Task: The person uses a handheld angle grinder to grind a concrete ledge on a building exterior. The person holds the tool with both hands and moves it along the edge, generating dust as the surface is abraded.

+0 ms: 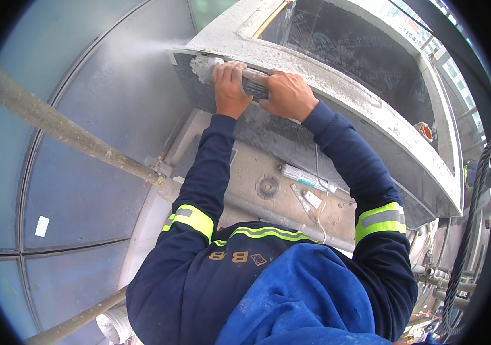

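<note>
Head cam: L hand (232, 86) & R hand (289, 95) side by side, both w/ grip clamped on a dusty power tool (255, 88). Tool's at the near edge of a pale, dusty frame (326, 75), close to its L corner; white dust (150, 50) hangs just L of that. Below, on the ledge (245, 164): round disc (268, 187), white tube (307, 177) & small white block (312, 199), a bit apart.

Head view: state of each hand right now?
Left hand: closed, gripping the dusty handheld tool.
Right hand: closed, on the same tool.
</note>
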`<state>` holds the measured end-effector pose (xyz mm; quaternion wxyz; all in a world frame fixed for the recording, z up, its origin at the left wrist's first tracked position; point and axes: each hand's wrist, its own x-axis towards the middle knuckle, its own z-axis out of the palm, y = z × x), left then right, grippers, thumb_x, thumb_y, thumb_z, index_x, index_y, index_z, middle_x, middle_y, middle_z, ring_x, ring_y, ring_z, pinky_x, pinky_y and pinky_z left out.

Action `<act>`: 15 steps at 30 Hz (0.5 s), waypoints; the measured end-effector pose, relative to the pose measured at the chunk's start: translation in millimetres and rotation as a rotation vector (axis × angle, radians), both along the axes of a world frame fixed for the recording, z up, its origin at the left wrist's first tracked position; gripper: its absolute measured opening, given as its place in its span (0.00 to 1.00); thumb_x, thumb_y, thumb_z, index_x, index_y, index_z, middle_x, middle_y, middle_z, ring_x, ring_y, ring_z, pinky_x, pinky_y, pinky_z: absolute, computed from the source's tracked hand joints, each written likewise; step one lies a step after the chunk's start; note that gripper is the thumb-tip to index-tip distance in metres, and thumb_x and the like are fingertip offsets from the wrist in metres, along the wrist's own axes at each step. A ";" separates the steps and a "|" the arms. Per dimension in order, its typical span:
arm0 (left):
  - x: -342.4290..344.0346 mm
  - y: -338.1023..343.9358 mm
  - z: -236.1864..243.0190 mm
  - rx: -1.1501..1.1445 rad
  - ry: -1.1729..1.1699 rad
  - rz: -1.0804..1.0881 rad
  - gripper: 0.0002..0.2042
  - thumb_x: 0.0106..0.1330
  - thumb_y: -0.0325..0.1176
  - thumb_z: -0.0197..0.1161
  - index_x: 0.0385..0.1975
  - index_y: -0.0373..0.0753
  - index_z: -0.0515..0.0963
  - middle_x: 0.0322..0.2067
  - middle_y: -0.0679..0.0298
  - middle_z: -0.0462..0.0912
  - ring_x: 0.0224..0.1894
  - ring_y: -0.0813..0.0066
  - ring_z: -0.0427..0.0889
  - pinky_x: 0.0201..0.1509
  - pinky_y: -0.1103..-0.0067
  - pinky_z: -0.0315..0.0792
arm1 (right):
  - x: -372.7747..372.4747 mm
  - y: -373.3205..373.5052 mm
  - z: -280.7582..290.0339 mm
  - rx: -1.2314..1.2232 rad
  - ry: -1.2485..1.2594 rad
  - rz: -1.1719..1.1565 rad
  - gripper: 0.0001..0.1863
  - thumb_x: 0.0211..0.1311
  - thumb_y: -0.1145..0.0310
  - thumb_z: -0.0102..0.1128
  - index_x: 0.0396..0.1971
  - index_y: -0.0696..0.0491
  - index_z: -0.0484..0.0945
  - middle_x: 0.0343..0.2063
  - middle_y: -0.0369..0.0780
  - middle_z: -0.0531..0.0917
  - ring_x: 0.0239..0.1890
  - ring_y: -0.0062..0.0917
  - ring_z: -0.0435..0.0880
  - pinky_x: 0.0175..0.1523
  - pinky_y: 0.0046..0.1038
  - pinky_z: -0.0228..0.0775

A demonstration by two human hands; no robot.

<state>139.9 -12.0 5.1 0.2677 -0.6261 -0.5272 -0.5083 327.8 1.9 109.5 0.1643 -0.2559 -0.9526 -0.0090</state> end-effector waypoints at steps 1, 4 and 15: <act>-2.1 -0.3 0.4 -0.008 0.000 0.000 0.28 0.45 0.26 0.75 0.51 0.40 0.78 0.52 0.58 0.81 0.63 0.56 0.78 0.77 0.51 0.61 | -2.1 0.8 0.2 -0.001 0.004 0.004 0.33 0.52 0.63 0.75 0.63 0.45 0.84 0.35 0.51 0.87 0.37 0.46 0.89 0.46 0.44 0.80; -8.0 -1.5 0.7 -0.040 -0.010 -0.003 0.32 0.41 0.26 0.78 0.52 0.40 0.77 0.52 0.58 0.81 0.64 0.56 0.78 0.78 0.51 0.61 | -10.4 0.2 4.2 -0.020 -0.013 0.005 0.36 0.52 0.63 0.75 0.66 0.44 0.81 0.34 0.51 0.87 0.37 0.47 0.89 0.46 0.45 0.80; 15.1 -9.1 4.3 0.000 -0.017 -0.024 0.34 0.39 0.26 0.78 0.53 0.40 0.76 0.53 0.58 0.81 0.64 0.56 0.77 0.78 0.51 0.60 | 13.0 -19.3 16.0 -0.003 -0.044 -0.032 0.37 0.53 0.63 0.74 0.68 0.41 0.79 0.32 0.50 0.88 0.36 0.44 0.90 0.45 0.43 0.83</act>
